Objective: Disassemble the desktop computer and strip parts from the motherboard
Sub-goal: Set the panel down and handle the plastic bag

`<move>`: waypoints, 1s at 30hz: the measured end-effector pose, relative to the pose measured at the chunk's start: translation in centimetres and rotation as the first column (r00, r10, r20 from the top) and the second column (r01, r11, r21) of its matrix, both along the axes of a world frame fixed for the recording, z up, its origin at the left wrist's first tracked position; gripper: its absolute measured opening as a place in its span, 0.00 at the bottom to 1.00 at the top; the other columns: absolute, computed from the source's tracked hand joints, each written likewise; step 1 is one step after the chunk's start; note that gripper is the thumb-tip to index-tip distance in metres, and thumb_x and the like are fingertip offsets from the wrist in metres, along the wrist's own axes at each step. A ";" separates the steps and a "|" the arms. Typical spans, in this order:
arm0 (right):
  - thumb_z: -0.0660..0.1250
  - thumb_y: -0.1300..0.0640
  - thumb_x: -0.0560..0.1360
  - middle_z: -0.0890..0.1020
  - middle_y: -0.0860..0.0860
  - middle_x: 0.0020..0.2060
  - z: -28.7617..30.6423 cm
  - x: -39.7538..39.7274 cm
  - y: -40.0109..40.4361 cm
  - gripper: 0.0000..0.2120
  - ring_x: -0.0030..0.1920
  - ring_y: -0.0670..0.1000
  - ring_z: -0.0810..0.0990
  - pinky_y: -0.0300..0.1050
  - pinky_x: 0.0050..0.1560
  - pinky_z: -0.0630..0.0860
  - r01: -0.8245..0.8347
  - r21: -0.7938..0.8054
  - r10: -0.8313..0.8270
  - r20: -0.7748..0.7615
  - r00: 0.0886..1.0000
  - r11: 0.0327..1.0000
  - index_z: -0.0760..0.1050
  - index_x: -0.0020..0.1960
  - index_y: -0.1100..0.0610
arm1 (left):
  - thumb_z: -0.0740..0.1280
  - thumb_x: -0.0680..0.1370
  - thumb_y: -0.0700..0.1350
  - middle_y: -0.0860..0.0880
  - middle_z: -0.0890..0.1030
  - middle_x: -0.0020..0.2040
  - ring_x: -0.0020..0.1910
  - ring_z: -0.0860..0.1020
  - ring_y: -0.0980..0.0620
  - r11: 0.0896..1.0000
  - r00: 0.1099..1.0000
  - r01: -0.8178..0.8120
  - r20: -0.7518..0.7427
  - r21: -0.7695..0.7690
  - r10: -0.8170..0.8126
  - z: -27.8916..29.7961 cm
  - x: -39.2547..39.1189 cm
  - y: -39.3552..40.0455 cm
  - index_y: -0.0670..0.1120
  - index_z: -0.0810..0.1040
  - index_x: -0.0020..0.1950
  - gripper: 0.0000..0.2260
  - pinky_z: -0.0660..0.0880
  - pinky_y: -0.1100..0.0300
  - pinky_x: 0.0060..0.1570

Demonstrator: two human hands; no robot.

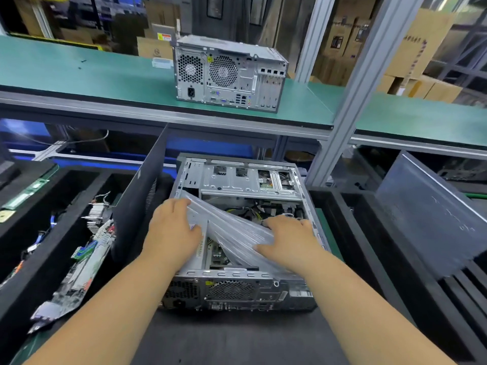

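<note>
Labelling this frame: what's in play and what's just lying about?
In play:
open case
clear plastic sheet
left hand
right hand

Lying about:
second tower on the green shelf
black side panel
scrap boards, left bin

plastic sheet [232,233] covering motherboard [218,255], drive cage [237,177] behind

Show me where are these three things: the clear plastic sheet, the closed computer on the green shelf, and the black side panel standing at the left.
clear plastic sheet [232,227], head view, its creased middle between the hands.
closed computer [224,72], head view, its rear fan grille.
black side panel [139,196], head view, its flat dark face.
</note>
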State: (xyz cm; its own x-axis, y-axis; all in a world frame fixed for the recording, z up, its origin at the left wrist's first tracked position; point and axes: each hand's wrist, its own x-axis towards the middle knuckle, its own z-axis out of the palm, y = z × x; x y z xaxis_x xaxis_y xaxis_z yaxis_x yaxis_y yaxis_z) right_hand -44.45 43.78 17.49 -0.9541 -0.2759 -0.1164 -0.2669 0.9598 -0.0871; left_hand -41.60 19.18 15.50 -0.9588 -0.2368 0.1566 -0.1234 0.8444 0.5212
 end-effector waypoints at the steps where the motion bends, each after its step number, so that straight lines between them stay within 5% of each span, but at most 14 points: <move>1: 0.63 0.33 0.72 0.76 0.47 0.60 0.1 -0.2 -0.9 0.29 0.62 0.53 0.74 0.55 0.65 0.60 -0.021 -0.028 0.021 -0.006 1.000 0.999 0.70 0.68 0.47 | 0.65 0.75 0.48 0.48 0.65 0.71 0.71 0.62 0.46 1.000 1.000 -0.001 -0.002 0.002 0.001 -0.1 -0.1 0.0 0.48 0.65 0.73 0.26 0.63 0.50 0.69; 9: 0.70 0.35 0.67 0.67 0.54 0.71 -0.8 -2.8 -8.9 0.50 0.69 0.59 0.67 0.55 0.69 0.61 -0.181 0.051 0.179 0.049 0.983 0.982 0.51 0.79 0.53 | 0.64 0.73 0.43 0.49 0.68 0.67 0.68 0.62 0.49 1.000 0.999 0.025 -0.036 0.018 -0.024 -0.4 -0.4 -0.2 0.47 0.67 0.68 0.23 0.65 0.54 0.65; 13: 0.68 0.46 0.72 0.72 0.57 0.65 -2.1 -4.2 -11.4 0.39 0.64 0.60 0.72 0.53 0.63 0.67 -0.153 0.090 0.150 0.037 0.988 0.984 0.55 0.76 0.54 | 0.63 0.72 0.42 0.48 0.69 0.64 0.66 0.64 0.48 0.999 0.998 0.044 -0.040 -0.017 -0.044 -0.4 -0.5 -0.3 0.46 0.69 0.65 0.21 0.62 0.57 0.66; 18: 0.66 0.52 0.73 0.78 0.53 0.53 -2.5 -5.3 -11.1 0.23 0.54 0.58 0.78 0.46 0.43 0.71 -0.097 -0.072 0.102 0.078 0.992 0.993 0.67 0.66 0.46 | 0.63 0.74 0.46 0.48 0.69 0.65 0.66 0.63 0.49 0.997 0.998 0.047 -0.034 -0.060 -0.049 -0.7 -0.8 -0.3 0.46 0.68 0.67 0.21 0.60 0.57 0.68; 30: 0.65 0.59 0.69 0.79 0.47 0.45 -0.4 -4.7 -9.5 0.15 0.48 0.55 0.79 0.44 0.41 0.72 0.006 -0.224 0.008 0.063 0.998 0.974 0.76 0.54 0.45 | 0.63 0.76 0.52 0.51 0.62 0.70 0.71 0.58 0.51 0.999 0.999 0.013 -0.051 -0.048 -0.015 -0.9 -0.9 -0.1 0.46 0.59 0.72 0.28 0.57 0.56 0.72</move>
State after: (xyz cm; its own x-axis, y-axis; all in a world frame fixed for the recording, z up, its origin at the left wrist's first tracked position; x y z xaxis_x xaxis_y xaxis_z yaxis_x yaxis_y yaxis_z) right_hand -49.11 34.25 17.10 -0.9466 -0.3027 -0.1111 -0.2550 0.9136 -0.3168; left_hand -42.54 19.11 14.55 -0.9525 -0.2143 0.2162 -0.0855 0.8701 0.4855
